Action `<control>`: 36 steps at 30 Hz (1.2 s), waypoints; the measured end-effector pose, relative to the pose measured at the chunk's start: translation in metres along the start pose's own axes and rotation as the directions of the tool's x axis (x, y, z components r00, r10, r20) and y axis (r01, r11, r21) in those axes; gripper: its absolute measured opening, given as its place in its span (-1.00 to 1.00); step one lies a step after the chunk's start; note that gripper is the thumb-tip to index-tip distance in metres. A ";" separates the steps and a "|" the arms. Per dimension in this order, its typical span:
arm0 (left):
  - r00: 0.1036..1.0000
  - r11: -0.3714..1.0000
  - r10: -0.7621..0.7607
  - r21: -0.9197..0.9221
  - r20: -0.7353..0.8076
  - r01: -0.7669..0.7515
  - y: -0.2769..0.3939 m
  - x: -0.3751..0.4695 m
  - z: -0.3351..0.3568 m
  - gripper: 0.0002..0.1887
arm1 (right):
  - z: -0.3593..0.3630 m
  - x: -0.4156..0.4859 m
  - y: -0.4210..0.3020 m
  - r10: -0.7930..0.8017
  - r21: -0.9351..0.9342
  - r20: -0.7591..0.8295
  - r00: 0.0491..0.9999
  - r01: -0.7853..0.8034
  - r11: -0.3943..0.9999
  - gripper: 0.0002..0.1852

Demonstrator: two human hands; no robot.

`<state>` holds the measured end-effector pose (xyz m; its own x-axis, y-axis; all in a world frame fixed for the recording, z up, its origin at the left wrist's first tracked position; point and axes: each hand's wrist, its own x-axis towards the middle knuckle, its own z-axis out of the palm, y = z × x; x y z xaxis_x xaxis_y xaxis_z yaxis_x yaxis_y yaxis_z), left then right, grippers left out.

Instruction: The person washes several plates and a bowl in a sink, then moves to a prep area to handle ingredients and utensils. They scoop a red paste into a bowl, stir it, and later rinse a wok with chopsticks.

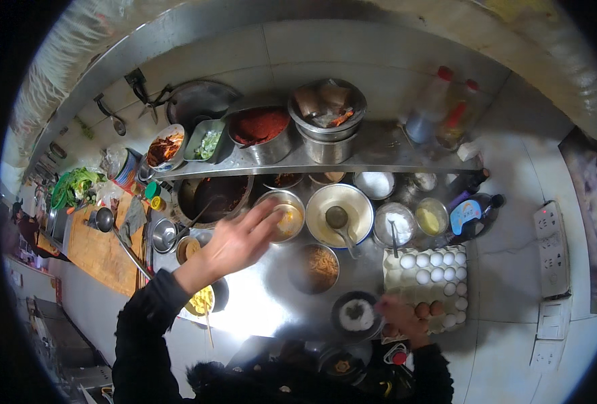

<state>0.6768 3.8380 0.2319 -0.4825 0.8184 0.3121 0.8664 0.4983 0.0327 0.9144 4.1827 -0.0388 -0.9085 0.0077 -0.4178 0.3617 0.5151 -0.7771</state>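
My left hand [235, 240] reaches over the steel counter, its fingers at the rim of a metal bowl [287, 222] with yellowish liquid. Whether it holds anything there cannot be told. My right hand [404, 315] is blurred, between a dark bowl [356, 315] of white contents with a dark patch and the egg tray [397, 278]. White eggs [436, 259] and brown eggs [422, 309] sit in the tray. Beyond stand an enamel basin [311, 207] with a ladle [336, 218] and a bowl of white powder [402, 227] with a spoon. A bowl of brown food [323, 267] stands between my hands.
A steel shelf [298, 170] crosses above the counter, bearing a pot of red paste [260, 126] and stacked metal bowls [328, 136]. Dark bottles [475, 217] stand at the right. A wooden board [104, 252] and a long ladle [105, 220] are at the left. Another person [28, 227] is far left.
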 end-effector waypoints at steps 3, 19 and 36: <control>0.966 0.967 -0.249 0.065 0.069 0.245 -0.004 -0.080 -0.017 -0.55 | -0.094 0.000 -0.120 0.160 0.243 -0.054 0.986 -0.142 0.960 -0.84; 0.416 0.419 -0.906 -0.024 -0.084 0.908 0.039 -0.322 -0.047 -0.56 | -0.244 0.251 -0.181 0.195 0.540 -0.542 0.817 0.162 0.826 -0.47; 0.295 -0.522 -0.847 -0.799 0.443 -0.299 -0.260 -0.173 0.009 -0.62 | 0.217 -0.013 -0.331 -0.026 -0.354 0.524 0.851 0.246 0.902 -0.37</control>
<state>0.5342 3.5695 0.1606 -0.9330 -0.0533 -0.3559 -0.2053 -0.7335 0.6480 0.8524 3.8262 0.1216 -0.6736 -0.4559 -0.5818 0.0292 0.7701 -0.6373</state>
